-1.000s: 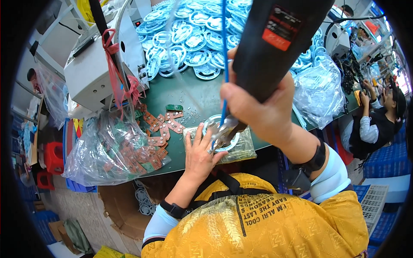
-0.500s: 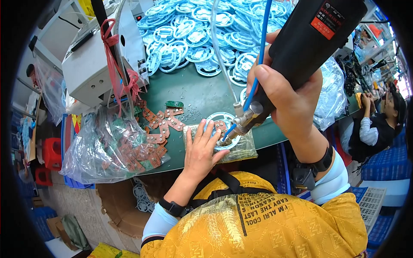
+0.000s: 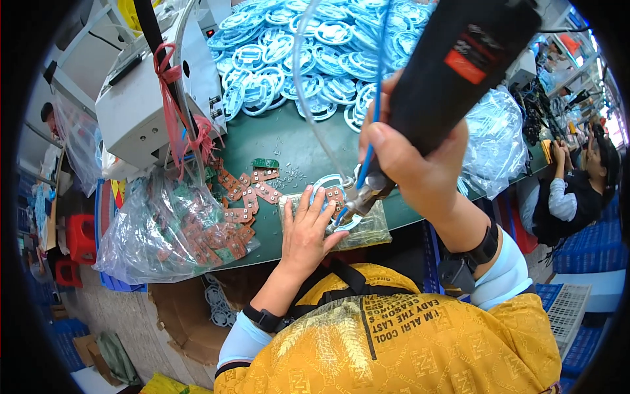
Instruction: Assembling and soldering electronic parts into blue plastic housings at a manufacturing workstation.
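My right hand (image 3: 420, 164) is wrapped around a thick black powered screwdriver (image 3: 453, 85), tilted with its metal nose down and left. A clear hose and a blue tube run to that nose. The tip reaches the lower part of a light-blue plastic ring (image 3: 355, 220), where the exact contact is hidden. Inside the ring sits a brown circuit board (image 3: 335, 196). My left hand (image 3: 303, 230) lies with fingers spread over the ring's left side, thumb toward the screwdriver tip. Under the ring is a flat, clear-wrapped pad (image 3: 375, 226) at the table's near edge.
Many light-blue rings (image 3: 315, 52) are heaped at the back of the green table (image 3: 262, 141). Loose boards (image 3: 249, 198) and tiny screws lie left of the pad, beside a clear bag (image 3: 164, 230) of boards. A grey machine (image 3: 154, 108) stands back left; another person (image 3: 584, 184) sits at right.
My right hand and the screwdriver have shifted left and slightly down, with the hoses swinging left. My left hand stays on the ring.
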Motion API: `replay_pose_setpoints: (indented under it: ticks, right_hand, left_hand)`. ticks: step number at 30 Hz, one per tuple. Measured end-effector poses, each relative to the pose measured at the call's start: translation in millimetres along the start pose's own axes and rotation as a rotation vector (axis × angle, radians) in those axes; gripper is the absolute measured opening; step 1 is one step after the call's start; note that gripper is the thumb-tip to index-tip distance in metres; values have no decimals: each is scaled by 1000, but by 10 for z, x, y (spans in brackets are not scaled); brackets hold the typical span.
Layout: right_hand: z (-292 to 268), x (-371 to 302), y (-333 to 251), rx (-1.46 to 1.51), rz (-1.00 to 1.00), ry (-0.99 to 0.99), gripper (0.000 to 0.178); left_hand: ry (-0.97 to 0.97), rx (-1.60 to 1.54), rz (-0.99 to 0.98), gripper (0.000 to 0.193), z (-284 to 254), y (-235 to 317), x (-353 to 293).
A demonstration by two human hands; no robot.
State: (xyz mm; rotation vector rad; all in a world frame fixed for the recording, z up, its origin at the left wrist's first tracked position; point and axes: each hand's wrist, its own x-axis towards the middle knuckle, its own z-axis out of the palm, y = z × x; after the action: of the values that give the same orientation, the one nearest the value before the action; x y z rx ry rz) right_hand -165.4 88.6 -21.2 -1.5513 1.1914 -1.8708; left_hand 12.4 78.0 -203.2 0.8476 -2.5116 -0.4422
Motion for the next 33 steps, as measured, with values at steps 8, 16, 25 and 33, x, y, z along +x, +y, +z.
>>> replay_pose_setpoints:
  ticks: [8,16,25,33]
  right_hand:
    - [-411,486,-162,-45,-69,165,36]
    - [-929,815,449,-429,-139,281,43]
    - [-1639,390,736,-314,-88,448,29]
    - [-1080,-420,1448,-884,-88,-256,23]
  left_hand:
    - [37,29,58,61,-65,21,16]
    - [299,-630,-423,21,-330,-295,183]
    - [323,-1844,-710,26,-205,-389,144]
    - [301,-707,-261,24,-255,-221,-49]
